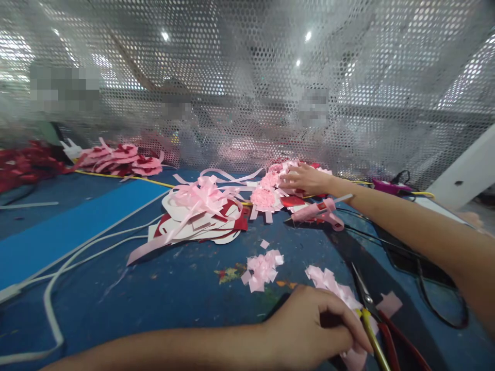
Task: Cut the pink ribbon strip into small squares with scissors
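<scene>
My right hand (305,180) reaches to the back of the table. Its fingers lie stretched over a pile of pink ribbon flowers (264,198), touching the pile. Close to the front edge, my left hand (317,327) is closed with its fingers curled down. Whatever it may hold is hidden; a pink ribbon scrap (353,359) shows just below its fingertips. Beside those fingers lie scissors (365,293) and a yellow-handled tool (373,337). Small cut ribbon squares (263,269) are heaped ahead of the left hand. A pink glue gun (317,212) rests under my right forearm.
Red and white die-cut pieces (220,234) lie stacked under a pink ribbon bow (204,196). White cables (54,314) run across the left. Pink and red flowers (119,157) sit at the back left. A perforated metal screen (247,77) stands behind the table.
</scene>
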Tool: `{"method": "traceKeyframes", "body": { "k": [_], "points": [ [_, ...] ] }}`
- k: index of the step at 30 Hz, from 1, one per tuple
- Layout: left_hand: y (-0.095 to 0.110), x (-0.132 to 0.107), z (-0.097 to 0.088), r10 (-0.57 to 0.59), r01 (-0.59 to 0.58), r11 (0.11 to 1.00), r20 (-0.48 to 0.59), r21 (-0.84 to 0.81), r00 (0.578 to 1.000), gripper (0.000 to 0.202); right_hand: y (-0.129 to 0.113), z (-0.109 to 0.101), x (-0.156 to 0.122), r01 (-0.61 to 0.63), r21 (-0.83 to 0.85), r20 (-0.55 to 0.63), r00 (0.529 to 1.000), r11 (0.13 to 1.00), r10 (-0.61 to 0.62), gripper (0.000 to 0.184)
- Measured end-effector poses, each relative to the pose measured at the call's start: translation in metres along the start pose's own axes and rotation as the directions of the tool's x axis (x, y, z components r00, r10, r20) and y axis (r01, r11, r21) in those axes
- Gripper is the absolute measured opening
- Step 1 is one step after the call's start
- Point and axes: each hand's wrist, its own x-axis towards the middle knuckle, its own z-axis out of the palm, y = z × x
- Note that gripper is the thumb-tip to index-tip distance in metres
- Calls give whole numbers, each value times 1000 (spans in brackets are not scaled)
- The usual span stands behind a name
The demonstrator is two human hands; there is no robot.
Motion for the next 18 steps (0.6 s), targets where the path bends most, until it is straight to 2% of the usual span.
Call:
{"method": "traceKeyframes", "body": {
  "k": [6,10,12,15,18],
  "points": [
    [3,-2,-2,53,-53,997,6,54,999,28,-3,3,13,41,-18,12,999,999,-41,34],
    [4,-3,-3,87,-89,991,24,103,996,31,1,-4,13,13,-12,-23,1000,1000,-13,30],
    [3,-3,-4,99,-103,988,36,113,994,33,9,-12,6,-47,0,-59,997,999,47,34],
    [1,-3,-5,113,-116,985,36,131,993,33,24,-22,-7,-199,38,-120,972,979,202,41],
    [3,-2,-5,110,-113,984,32,138,993,33,33,-15,-18,-350,98,-131,923,931,361,43]
  ]
}}
